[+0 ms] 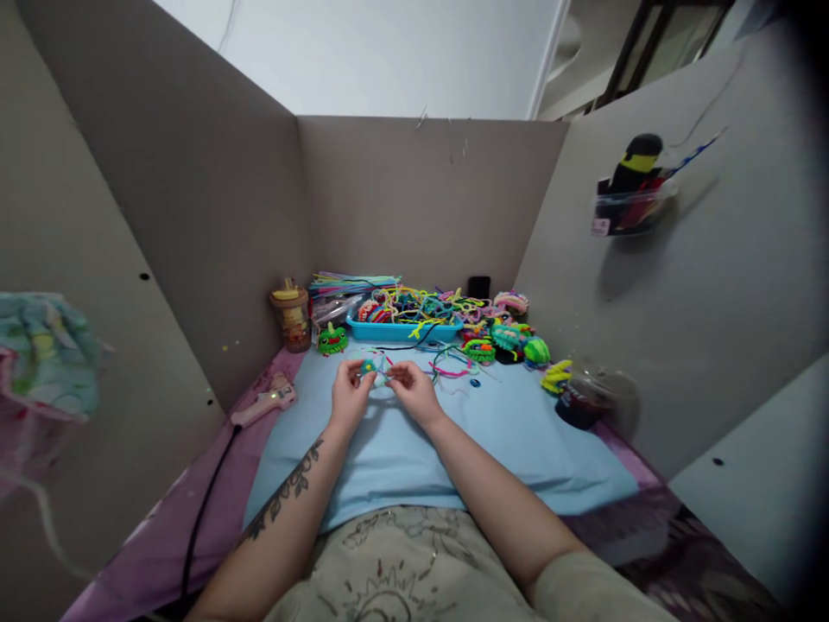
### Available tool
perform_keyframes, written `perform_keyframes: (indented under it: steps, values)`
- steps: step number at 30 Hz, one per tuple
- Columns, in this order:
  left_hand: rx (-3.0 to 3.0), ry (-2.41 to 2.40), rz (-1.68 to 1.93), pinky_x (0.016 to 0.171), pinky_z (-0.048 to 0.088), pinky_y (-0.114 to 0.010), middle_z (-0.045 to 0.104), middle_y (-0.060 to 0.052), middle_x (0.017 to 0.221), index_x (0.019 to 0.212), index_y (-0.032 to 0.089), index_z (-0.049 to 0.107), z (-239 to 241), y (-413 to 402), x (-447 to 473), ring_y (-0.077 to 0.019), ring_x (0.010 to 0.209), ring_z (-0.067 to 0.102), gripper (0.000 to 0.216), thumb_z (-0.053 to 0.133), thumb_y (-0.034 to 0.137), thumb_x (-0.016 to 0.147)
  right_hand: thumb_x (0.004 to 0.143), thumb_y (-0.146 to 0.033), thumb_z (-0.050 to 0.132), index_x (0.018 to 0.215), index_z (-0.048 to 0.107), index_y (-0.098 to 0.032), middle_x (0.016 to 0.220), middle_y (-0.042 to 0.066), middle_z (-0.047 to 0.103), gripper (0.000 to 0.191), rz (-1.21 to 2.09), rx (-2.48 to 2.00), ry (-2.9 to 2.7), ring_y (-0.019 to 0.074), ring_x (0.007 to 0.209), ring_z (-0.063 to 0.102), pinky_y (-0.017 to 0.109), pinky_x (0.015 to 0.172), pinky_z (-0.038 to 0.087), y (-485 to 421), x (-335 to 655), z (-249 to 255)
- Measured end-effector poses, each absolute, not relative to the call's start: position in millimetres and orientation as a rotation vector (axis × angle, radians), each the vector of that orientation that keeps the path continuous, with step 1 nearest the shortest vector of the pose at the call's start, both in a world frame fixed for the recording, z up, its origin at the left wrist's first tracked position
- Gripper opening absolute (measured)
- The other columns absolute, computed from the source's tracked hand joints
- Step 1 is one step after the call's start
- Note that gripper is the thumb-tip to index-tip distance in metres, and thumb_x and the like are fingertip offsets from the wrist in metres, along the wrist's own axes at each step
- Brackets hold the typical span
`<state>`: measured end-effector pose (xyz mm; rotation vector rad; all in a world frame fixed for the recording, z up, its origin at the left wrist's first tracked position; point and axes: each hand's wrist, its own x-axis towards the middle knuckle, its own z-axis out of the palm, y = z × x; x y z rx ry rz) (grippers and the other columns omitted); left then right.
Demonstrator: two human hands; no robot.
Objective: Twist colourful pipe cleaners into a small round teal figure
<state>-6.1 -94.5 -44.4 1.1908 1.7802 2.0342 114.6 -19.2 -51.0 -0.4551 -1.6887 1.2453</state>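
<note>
My left hand (351, 390) pinches a small teal pipe-cleaner piece (368, 366) with a yellow spot, just above the light blue cloth (498, 436). Close beside it, my right hand (414, 390) has its thumb and fingers pressed together at the piece's right side, on what looks like a thin pale strand. The exact grip there is too small to make out. Loose pink and dark pipe cleaners (452, 373) lie to the right of my right hand. A small dark blue oval (475, 383) rests near them.
Behind my hands stands a blue tray (405, 331) heaped with coloured pipe cleaners. A green frog-like figure (332, 340), a lidded cup (291, 318) and a pink glue gun (265, 404) are on the left. Finished-looking fuzzy pieces (505, 337) and a dark tub (581, 402) occupy the right.
</note>
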Motion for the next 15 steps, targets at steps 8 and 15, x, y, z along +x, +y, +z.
perform_keyframes:
  steps: [8,15]
  values:
    - [1.147,1.764,2.155,0.05,0.031,-0.02,0.047,0.005,0.063,0.093,0.017,0.051,-36.3,-98.2,-2.7,-0.0073,0.051,0.039,0.032,0.067,0.028,0.068,0.066,-0.017,0.057,0.098,0.062,-0.018,0.087,0.003,0.066,0.032,1.344,-0.42,-1.859,0.0148,0.076,0.063,0.03,0.072,0.053,-21.0,111.5,-55.4]
    - [0.952,1.596,2.324,0.054,0.036,-0.02,0.049,0.005,0.065,0.094,0.018,0.048,-38.3,-94.1,-12.2,-0.0075,0.055,0.047,0.034,0.067,0.029,0.068,0.069,-0.012,0.053,0.106,0.065,-0.017,0.088,0.003,0.069,0.039,1.273,-0.366,-2.208,0.0144,0.076,0.062,0.029,0.072,0.049,-25.7,118.5,-52.0]
